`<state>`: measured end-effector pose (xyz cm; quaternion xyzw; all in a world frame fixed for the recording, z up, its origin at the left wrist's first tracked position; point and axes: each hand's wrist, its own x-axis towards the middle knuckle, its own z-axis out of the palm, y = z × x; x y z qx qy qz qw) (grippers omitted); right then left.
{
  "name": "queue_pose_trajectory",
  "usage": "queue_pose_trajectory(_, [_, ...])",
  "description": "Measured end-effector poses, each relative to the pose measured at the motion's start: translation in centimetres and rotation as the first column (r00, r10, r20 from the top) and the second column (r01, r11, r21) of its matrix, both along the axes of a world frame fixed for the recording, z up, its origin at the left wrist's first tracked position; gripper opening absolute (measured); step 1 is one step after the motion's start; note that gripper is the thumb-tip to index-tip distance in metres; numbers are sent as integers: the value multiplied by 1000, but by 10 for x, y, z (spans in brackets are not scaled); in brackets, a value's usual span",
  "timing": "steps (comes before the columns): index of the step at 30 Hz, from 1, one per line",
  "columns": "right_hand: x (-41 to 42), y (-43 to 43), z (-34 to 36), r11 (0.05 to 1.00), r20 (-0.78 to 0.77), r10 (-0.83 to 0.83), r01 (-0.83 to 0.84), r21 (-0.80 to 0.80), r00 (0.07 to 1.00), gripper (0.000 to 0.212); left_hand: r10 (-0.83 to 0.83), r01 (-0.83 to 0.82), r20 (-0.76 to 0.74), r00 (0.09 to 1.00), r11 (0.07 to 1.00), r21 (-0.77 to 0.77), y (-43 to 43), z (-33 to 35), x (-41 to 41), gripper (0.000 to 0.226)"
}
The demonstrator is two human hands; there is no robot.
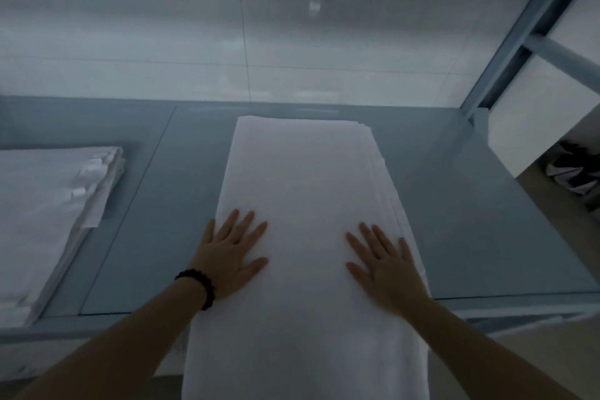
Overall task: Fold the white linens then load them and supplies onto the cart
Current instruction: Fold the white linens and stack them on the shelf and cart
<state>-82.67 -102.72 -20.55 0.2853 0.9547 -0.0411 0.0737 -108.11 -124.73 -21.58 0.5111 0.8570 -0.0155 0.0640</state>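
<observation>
A long white linen (305,178), folded into a narrow strip of several layers, lies down the middle of the blue-grey table (461,204) and hangs over its near edge. My left hand (232,255) lies flat on its left side with fingers spread, a dark bead bracelet on the wrist. My right hand (383,261) presses flat on its right side, fingers straight. A second folded white linen (48,204) lies at the left of the table, apart from both hands.
A glossy white tiled wall (259,26) rises behind the table. A blue metal frame (526,29) stands at the right. A dark and white bundle (574,172) lies on the floor at the far right.
</observation>
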Motion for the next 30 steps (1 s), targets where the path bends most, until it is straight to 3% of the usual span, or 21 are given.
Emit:
queue_pose_trajectory(4, [33, 17, 2, 999, 59, -43, 44, -26, 997, 54, 22, -25, 101, 995, 999, 25, -39, -3, -1, 77])
queue_pose_trajectory(9, [59, 17, 10, 999, 159, -45, 44, 14, 986, 55, -2, 7, 119, 993, 999, -43, -78, 1, 0, 76])
queue_pose_trajectory(12, [80, 19, 24, 995, 211, 70, -84, 59, 975, 74, -117, 131, 115, 986, 984, -121, -94, 10, -5, 85])
queue_pose_trajectory(15, [102, 22, 44, 957, 201, 244, -269, 106, 949, 64, -297, 306, 78, 952, 940, -153, -113, 21, -9, 109])
queue_pose_trajectory(17, [116, 29, 50, 909, 262, 325, -377, 178, 909, 61, -440, 428, -38, 897, 887, -174, -121, 30, -6, 122])
queue_pose_trajectory(19, [124, 36, 54, 858, 329, 390, -469, 209, 860, 84, -540, 506, -137, 831, 834, -221, -123, 37, -3, 124])
queue_pose_trajectory(21, [121, 40, 53, 825, 355, 420, -515, 234, 835, 108, -571, 538, -198, 797, 820, -196, -120, 34, 4, 123])
queue_pose_trajectory(23, [117, 41, 46, 789, 337, 460, -553, 269, 821, 116, -553, 542, -243, 797, 832, -117, -113, 25, 15, 118])
queue_pose_trajectory(27, [106, 45, 23, 684, 255, 582, -634, 361, 772, 114, -500, 535, -315, 807, 844, 31, -104, 0, 27, 97])
queue_pose_trajectory(30, [106, 51, 7, 631, 203, 631, -648, 427, 748, 113, -453, 516, -375, 809, 853, 82, -107, -14, 25, 69])
